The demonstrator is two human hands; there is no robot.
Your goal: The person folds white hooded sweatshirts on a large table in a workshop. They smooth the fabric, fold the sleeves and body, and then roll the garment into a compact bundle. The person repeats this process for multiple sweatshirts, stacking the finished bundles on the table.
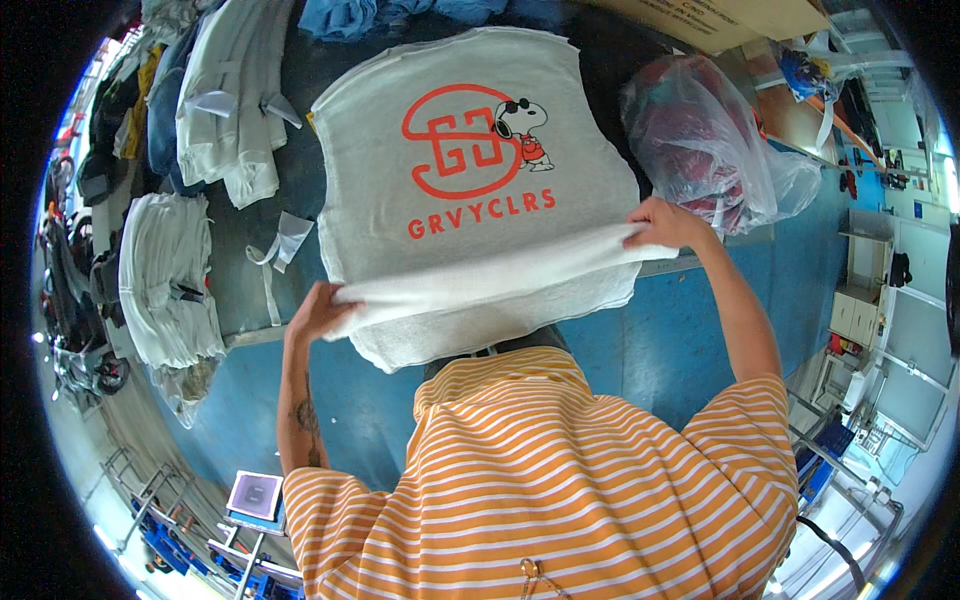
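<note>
A white shirt panel (370, 190) with a red-orange round emblem, lettering and a cartoon dog in sunglasses lies in front of me. At its near left corner, my left hand (322, 310) is closed on the edge. The near right corner is pinched by my right hand (670, 228). Between both hands the near edge is raised and slightly blurred. Beneath it shows another white fabric layer (440, 335), which hangs over the table's near edge against my body. How many layers lie below is hidden.
On the left stand stacks of white fabric pieces (165, 280) and folded white pieces (240, 90), with a loose scrap (290, 240) nearby. A clear plastic bag (700, 140) of dark red contents sits right. Blue fabric (400, 12) and a cardboard box (690, 22) lie at the far side.
</note>
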